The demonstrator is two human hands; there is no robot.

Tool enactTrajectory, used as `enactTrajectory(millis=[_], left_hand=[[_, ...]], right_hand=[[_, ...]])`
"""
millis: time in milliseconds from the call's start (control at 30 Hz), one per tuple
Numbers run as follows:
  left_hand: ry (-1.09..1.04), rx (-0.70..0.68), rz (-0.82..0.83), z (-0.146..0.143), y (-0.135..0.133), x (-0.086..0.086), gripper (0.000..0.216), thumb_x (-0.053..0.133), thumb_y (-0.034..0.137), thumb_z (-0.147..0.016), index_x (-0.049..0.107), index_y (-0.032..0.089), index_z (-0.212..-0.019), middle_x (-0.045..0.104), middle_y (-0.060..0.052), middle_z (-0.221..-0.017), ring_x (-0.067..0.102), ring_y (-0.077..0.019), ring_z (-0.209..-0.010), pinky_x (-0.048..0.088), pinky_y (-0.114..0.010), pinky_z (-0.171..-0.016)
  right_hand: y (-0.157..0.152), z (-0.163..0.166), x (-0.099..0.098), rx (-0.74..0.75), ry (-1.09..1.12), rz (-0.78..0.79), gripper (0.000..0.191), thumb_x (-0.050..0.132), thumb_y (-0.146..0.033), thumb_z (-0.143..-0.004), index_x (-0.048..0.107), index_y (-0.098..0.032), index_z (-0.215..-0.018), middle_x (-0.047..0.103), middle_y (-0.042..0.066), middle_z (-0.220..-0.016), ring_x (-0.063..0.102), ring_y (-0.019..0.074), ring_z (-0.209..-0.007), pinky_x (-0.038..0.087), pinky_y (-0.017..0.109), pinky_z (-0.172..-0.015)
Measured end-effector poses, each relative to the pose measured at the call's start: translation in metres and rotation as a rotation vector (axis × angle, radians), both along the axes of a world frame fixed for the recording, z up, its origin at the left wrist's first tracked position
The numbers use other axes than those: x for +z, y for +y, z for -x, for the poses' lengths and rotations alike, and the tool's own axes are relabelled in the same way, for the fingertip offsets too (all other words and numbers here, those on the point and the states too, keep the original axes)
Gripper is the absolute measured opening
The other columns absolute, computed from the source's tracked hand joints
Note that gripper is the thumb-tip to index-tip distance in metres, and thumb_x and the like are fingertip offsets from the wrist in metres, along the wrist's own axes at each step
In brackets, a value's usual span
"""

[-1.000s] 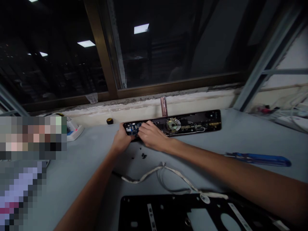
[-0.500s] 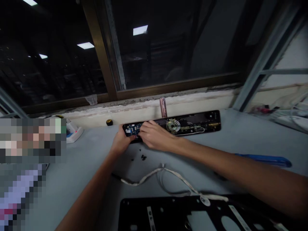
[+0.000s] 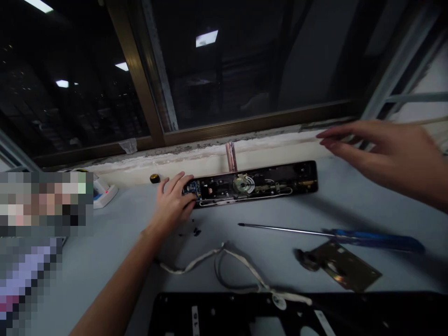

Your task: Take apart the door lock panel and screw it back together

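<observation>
A long black lock housing point(image 3: 297, 173) lies on the table below the window, its inside facing up. It shows a round metal mechanism, a white wire and, at the left end, a blue circuit board point(image 3: 192, 187). My left hand point(image 3: 173, 200) grips that left end, fingers over the far side and thumb at the near side, partly covering the board. My right hand point(image 3: 392, 156) is raised above the table at the right, away from the housing. Its fingers are stretched out with the thumb apart, and nothing shows in them.
A blue-handled screwdriver point(image 3: 374, 239) lies beside a brassy metal plate point(image 3: 357, 268). Small dark screws point(image 3: 197, 231) are scattered near the housing. Closer lie a wrapped cable point(image 3: 245, 263) and a large black panel point(image 3: 224, 322). A copper-coloured cylinder point(image 3: 231, 156) stands behind the housing.
My right hand has left the circuit board and swung up to the right, uncovering the screwdriver and metal plate. My left hand stays at the housing's left end, its fingers now further over the board.
</observation>
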State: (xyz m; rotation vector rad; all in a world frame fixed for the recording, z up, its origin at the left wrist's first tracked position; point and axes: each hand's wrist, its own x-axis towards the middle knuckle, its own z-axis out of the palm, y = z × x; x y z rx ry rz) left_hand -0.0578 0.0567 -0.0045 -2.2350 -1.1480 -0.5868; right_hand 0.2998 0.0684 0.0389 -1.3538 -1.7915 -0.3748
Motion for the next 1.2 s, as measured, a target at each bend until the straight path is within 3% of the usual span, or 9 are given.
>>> enactTrajectory(millis=[100, 233, 500, 867, 1200], left_hand=[[0.014, 0.048, 0.050, 0.001, 0.005, -0.010, 0.014, 0.055, 0.025, -0.078, 0.068, 0.025, -0.073, 0.050, -0.007, -0.128, 0.039, -0.0292, -0.122, 0.027, -0.054, -0.096], [-0.019, 0.112, 0.056, 0.001, 0.009, -0.014, 0.016, 0.054, 0.025, -0.079, 0.068, 0.023, -0.072, 0.048, -0.010, -0.129, 0.039, -0.0312, -0.121, 0.032, -0.055, -0.093], [-0.024, 0.032, 0.082, 0.004, 0.014, -0.012, 0.024, 0.047, 0.022, -0.082, 0.068, 0.016, -0.072, 0.041, -0.012, -0.131, 0.035, -0.0289, -0.122, 0.035, -0.045, -0.100], [-0.032, 0.113, 0.082, -0.001, 0.013, -0.012, 0.021, 0.048, 0.024, -0.081, 0.065, 0.018, -0.070, 0.042, -0.010, -0.129, 0.039, -0.0291, -0.119, 0.040, -0.045, -0.095], [0.119, 0.190, 0.154, -0.008, 0.006, 0.004, 0.022, 0.048, 0.029, -0.081, 0.066, 0.020, -0.072, 0.043, -0.010, -0.131, 0.040, -0.0310, -0.118, 0.046, -0.047, -0.086]], right_hand=[[0.020, -0.030, -0.035, -0.161, 0.324, 0.189, 0.026, 0.049, -0.035, -0.067, 0.062, -0.022, -0.086, 0.065, 0.007, -0.081, 0.053, 0.0168, -0.061, 0.042, 0.034, -0.065], [0.034, -0.049, -0.060, -0.140, 0.522, 0.334, 0.031, 0.053, -0.032, -0.063, 0.060, -0.022, -0.092, 0.064, 0.005, -0.081, 0.055, 0.0178, -0.063, 0.043, 0.035, -0.069], [0.036, -0.049, -0.070, -0.043, 0.571, 0.323, 0.032, 0.052, -0.034, -0.066, 0.059, -0.022, -0.094, 0.064, 0.003, -0.082, 0.054, 0.0165, -0.063, 0.044, 0.034, -0.066], [0.040, -0.045, -0.074, 0.014, 0.606, 0.341, 0.030, 0.052, -0.033, -0.066, 0.059, -0.021, -0.092, 0.063, 0.004, -0.084, 0.057, 0.0193, -0.075, 0.043, 0.037, -0.076], [0.040, -0.044, -0.077, 0.020, 0.624, 0.332, 0.029, 0.053, -0.035, -0.066, 0.059, -0.022, -0.092, 0.063, 0.003, -0.081, 0.057, 0.0197, -0.074, 0.043, 0.038, -0.076]])
